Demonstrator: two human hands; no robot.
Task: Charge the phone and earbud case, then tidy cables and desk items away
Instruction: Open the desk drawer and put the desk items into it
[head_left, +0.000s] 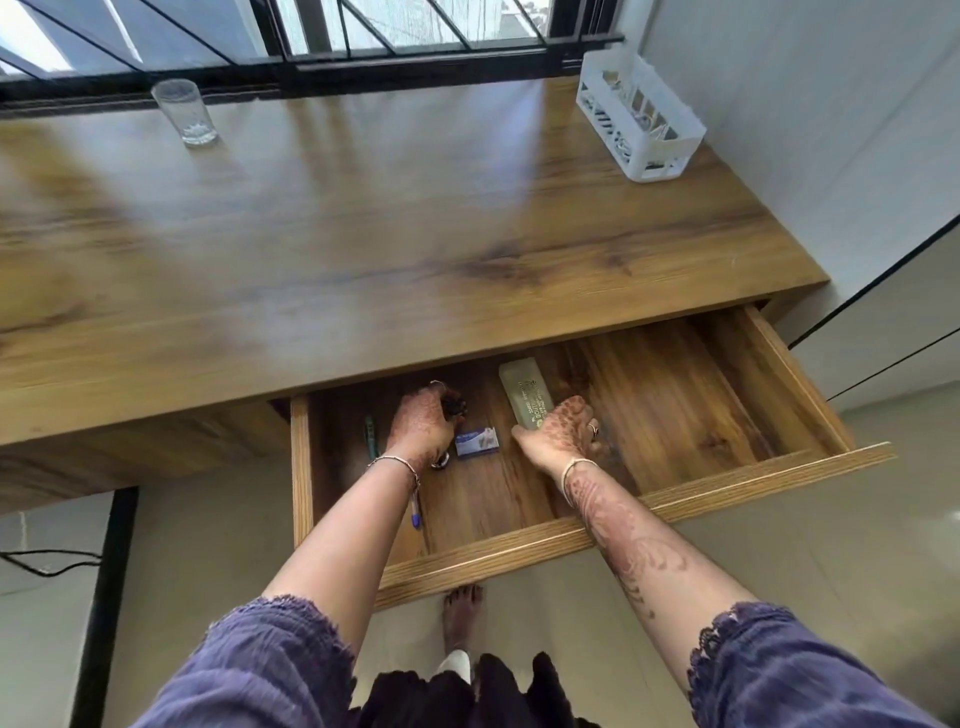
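Observation:
The wooden drawer (769, 364) under the desk stands pulled out. Both my hands are inside it. My left hand (421, 423) curls its fingers round a small dark object (455, 402) near the drawer's back left; what the object is I cannot tell. My right hand (563, 428) holds the near end of a long translucent greenish case (522, 387) that lies on the drawer floor. Between the hands lies a small blue and white box (477, 441). A pen with a blue cap (415, 512) and a teal pen (370, 428) lie at the drawer's left side.
The wooden desk (363, 234) carries a drinking glass (184, 111) at the back left and a white plastic basket (636, 117) with white items at the back right, beside the wall. A black cable (52, 564) runs along the floor at the left. My foot (462, 616) stands below the drawer front.

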